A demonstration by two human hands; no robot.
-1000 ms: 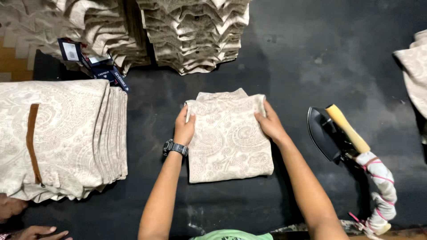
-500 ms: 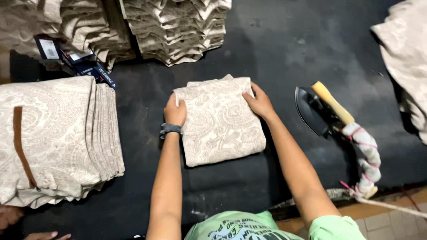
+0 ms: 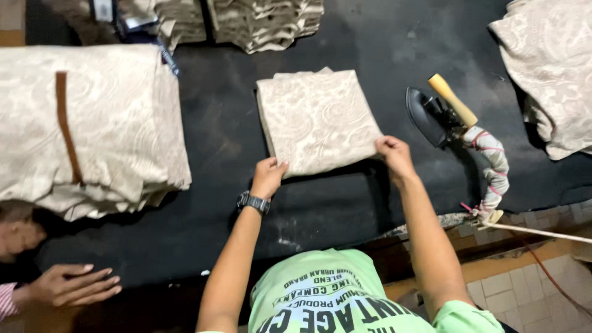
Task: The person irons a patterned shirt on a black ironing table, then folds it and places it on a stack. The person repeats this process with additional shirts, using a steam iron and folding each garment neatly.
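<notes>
A folded beige patterned cloth (image 3: pixel 316 117) lies in the middle of the black table (image 3: pixel 228 203). My left hand (image 3: pixel 269 177), with a dark wristwatch on the wrist, grips the cloth's near left corner. My right hand (image 3: pixel 394 155) pinches its near right corner. Both hands sit at the cloth's near edge.
A thick stack of the same beige cloth (image 3: pixel 86 123) with a brown strap lies at the left. More folded stacks (image 3: pixel 265 21) sit at the back, loose cloth (image 3: pixel 549 68) at the right. A black iron with a yellow handle (image 3: pixel 441 105) stands right of the cloth. Another person's hand (image 3: pixel 77 285) rests at the bottom left.
My hands have slid from the cloth's far corners to its near edge and now hold the near corners. The view has shifted, so the table shows lower in the picture.
</notes>
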